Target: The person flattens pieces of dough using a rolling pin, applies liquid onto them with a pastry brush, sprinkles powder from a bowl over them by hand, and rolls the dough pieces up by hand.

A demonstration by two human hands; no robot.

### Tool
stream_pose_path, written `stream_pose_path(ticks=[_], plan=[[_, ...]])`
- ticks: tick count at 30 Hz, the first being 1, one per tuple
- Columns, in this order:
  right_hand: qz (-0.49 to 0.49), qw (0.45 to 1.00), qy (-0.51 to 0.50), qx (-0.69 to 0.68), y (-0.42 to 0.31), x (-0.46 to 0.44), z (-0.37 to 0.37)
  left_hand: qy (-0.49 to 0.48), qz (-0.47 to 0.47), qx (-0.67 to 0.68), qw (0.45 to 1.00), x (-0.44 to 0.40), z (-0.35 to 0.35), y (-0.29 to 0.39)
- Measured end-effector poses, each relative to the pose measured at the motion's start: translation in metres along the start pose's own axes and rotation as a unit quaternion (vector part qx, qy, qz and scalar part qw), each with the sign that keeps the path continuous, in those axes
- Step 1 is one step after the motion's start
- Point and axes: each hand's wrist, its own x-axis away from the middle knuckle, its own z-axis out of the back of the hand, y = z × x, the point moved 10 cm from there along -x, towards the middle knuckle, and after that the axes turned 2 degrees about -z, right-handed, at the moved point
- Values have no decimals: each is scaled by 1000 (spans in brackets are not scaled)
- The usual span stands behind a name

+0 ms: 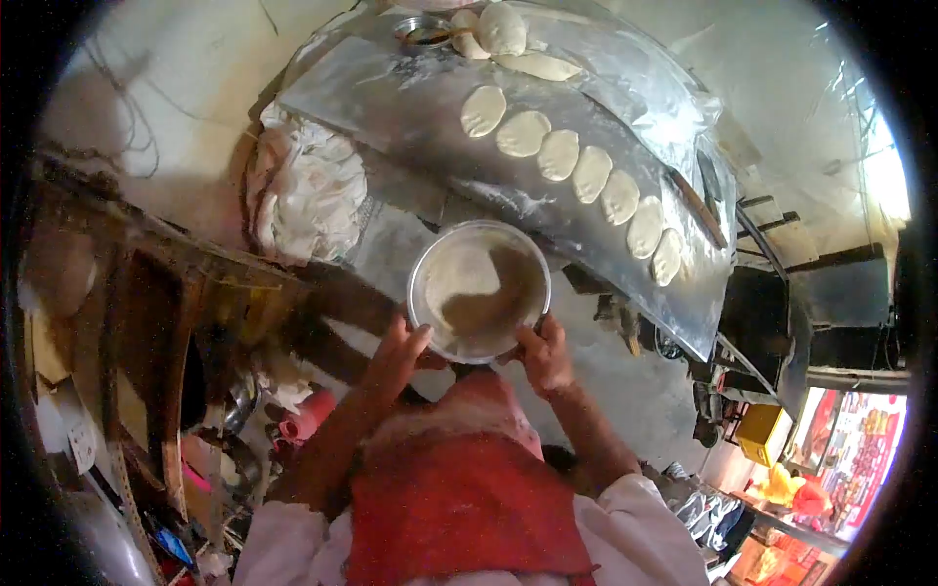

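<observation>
A round metal bowl (478, 337) is held up in front of my body, with a pale, flour-like layer visible inside it and a shadow across part of that. My left hand (399, 350) grips its lower left rim, thumb on top and fingers hidden underneath. On the lower right side, my right hand (544, 354) holds the rim in the same way. Beyond the bowl, a row of several flat oval dough pieces (558, 154) lies on the floured metal worktop (410, 107).
A wooden rolling pin (698, 207) rests at the worktop's right. Larger dough lumps (502, 29) and a small metal bowl (423, 32) sit at the back. White cloth or sacking (311, 186) is bunched at the left. Wooden shelving (147, 381) with clutter stands at the lower left.
</observation>
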Motion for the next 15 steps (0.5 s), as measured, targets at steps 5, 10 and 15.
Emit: stream_pose_path(ticks=[5,10,15], plan=[[-29,999,14,-15,35,-54,46,6,64,12,998,-77,-24,-40],[59,998,11,32,-2,-85,79,67,79,-24,994,-105,-47,-7],[-64,998,6,-19,-34,-111,83,33,65,107,992,-145,-68,-6]])
